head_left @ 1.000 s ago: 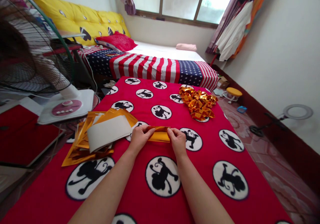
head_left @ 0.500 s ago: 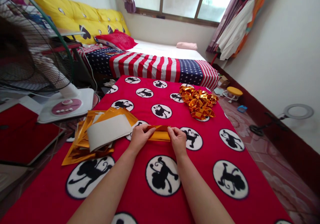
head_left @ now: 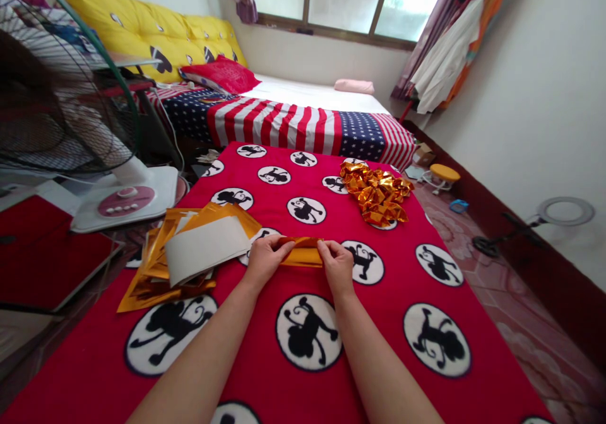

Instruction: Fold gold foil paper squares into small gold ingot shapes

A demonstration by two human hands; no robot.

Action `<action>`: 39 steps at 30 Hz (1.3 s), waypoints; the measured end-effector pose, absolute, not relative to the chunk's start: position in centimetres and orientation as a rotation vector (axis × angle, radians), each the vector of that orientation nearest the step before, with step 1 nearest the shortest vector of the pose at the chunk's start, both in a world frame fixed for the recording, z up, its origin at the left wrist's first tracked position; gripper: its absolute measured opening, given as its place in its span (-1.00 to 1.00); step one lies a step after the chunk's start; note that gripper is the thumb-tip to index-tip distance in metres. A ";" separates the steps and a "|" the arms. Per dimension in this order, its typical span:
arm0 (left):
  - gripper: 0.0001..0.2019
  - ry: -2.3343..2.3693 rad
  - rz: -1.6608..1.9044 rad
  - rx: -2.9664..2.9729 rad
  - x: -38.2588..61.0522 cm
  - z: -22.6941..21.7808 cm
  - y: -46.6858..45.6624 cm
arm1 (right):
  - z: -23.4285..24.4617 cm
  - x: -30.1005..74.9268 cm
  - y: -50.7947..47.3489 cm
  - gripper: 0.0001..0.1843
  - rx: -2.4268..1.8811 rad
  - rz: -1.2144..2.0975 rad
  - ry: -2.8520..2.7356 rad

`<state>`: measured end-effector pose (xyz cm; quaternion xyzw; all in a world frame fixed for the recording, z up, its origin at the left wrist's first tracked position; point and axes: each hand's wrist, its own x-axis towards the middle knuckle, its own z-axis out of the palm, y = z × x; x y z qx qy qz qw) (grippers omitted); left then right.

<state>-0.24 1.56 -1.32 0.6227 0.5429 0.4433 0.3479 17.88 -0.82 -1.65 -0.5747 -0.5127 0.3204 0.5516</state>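
A strip of gold foil paper is stretched between my two hands over the red cloth. My left hand pinches its left end, thumb along the top edge. At the opposite end, my right hand grips it between thumb and fingers. The upper edge looks darker and folded over. Beside my left hand lies a loose stack of gold foil sheets, with a pale grey-white sheet on top. Farther off to the right sits a heap of folded gold foil pieces.
The red cloth with monkey prints covers the work surface. A fan stands close at the left, next to a dark red flat item. Beyond is a bed with a flag-patterned cover. A yellow stool stands on the floor at right.
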 end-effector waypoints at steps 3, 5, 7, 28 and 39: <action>-0.73 1.413 1.148 1.610 -0.2 -1.1 1.5 | -1.6 17.8 -0.9 -0.62 -1.365 0.757 -1.212; -0.73 1.422 1.150 1.618 -0.2 -1.0 1.5 | -1.6 17.9 -0.9 -0.61 -1.371 0.751 -1.217; -0.72 1.437 1.152 1.638 -0.2 -1.0 1.4 | -1.6 17.9 -0.9 -0.62 -1.376 0.741 -1.223; -0.87 1.793 1.009 2.119 0.6 -1.2 0.8 | -1.0 17.1 -1.0 -0.67 -1.740 0.217 -1.616; -0.90 1.888 0.793 2.230 1.1 -1.1 0.8 | -0.6 16.7 -1.1 -0.72 -1.851 0.169 -1.672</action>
